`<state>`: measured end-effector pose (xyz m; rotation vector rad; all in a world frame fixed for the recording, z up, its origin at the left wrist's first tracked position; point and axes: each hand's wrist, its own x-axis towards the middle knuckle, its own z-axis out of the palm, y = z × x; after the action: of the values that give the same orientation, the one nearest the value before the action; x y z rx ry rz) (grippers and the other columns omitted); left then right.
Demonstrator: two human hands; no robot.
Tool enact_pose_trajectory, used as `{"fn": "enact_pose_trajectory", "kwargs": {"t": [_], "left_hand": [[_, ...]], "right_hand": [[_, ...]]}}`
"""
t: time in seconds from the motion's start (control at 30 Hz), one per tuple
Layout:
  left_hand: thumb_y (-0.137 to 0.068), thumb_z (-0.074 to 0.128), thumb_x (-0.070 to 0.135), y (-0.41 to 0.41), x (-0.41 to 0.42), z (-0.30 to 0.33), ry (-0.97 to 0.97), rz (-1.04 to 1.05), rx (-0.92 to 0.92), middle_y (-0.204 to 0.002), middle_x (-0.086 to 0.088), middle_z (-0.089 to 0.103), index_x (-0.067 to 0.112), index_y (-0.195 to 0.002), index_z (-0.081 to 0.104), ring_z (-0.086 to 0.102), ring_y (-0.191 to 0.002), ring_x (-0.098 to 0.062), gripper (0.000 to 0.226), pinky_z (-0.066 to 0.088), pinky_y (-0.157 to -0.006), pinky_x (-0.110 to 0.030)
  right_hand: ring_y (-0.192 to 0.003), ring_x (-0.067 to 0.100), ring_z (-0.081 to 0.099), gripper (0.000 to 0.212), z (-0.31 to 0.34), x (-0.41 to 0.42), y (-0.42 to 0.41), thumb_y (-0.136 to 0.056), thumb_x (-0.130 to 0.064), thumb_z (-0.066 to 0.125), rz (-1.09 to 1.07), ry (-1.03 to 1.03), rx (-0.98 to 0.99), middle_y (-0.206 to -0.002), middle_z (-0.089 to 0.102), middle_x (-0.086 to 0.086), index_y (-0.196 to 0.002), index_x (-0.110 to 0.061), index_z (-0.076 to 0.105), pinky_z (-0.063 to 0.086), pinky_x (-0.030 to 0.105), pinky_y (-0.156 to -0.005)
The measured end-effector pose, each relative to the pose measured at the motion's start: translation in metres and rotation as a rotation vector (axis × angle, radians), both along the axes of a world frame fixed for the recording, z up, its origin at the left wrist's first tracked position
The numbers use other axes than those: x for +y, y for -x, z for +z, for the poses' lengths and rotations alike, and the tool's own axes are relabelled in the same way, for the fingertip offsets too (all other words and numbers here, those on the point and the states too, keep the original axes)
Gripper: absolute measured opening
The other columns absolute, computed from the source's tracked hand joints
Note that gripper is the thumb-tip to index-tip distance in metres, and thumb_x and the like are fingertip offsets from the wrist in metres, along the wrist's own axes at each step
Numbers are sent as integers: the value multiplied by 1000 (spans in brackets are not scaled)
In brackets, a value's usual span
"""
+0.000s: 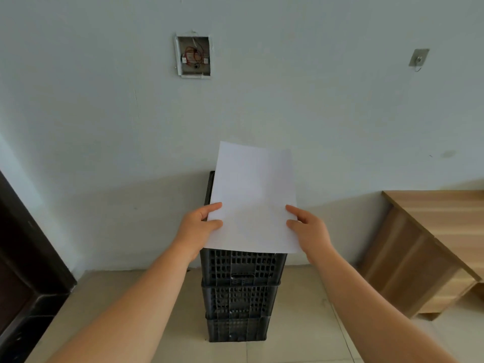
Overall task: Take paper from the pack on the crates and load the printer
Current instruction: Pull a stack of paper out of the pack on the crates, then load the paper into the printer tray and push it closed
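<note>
Left hand (200, 226): you pinched the paper's (252, 197) left edge.
Right hand (309, 229): you gripped its right edge.
Paper: held above the stacked black crates (239, 286).

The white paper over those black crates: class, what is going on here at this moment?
A person holds white paper up with both hands, the left hand gripping its left edge and the right hand its right edge. The paper is lifted above a stack of three black plastic crates standing against the wall. Whether it is one sheet or several cannot be told. A wooden desk stands to the right. No printer is in view, so loading has not yet happened.
</note>
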<state>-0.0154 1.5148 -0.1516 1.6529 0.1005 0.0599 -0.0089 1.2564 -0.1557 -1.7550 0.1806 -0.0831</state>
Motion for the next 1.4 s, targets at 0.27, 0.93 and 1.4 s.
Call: {"fn": "enact_pose_trajectory", "kwargs": {"t": [0.27, 0.93, 1.4], "left_hand": [[-80, 70, 8, -6, -47, 9, -63, -10, -41, -131, -1, 59, 56, -100, 66, 53, -122, -20, 52, 42, -106, -41], [-84, 67, 4, -60, -361, 35, -10, -335, -119, -127, 7, 57, 39, -113, 63, 52, -99, 9, 46, 43, -89, -16], [-84, 65, -1, -106, -692, 8, 128, -740, -70, -115, 0, 66, 32, -108, 64, 64, -103, -22, 41, 53, -85, -33]], "right_hand": [[-111, 48, 54, 38, 11, -35, 8, -92, -7, 55, -126, -150, -42, -91, 63, -8, -116, -34, 67, 49, 54, -94], [-93, 15, 61, 35, 26, -326, 24, -92, -5, 56, -470, -286, -150, -105, 61, -15, -116, -28, 67, 53, 39, -93], [-97, 14, 59, 35, 14, -607, 61, -93, -8, 54, -860, -183, -173, -120, 58, -6, -116, -31, 65, 52, 26, -77]]}}
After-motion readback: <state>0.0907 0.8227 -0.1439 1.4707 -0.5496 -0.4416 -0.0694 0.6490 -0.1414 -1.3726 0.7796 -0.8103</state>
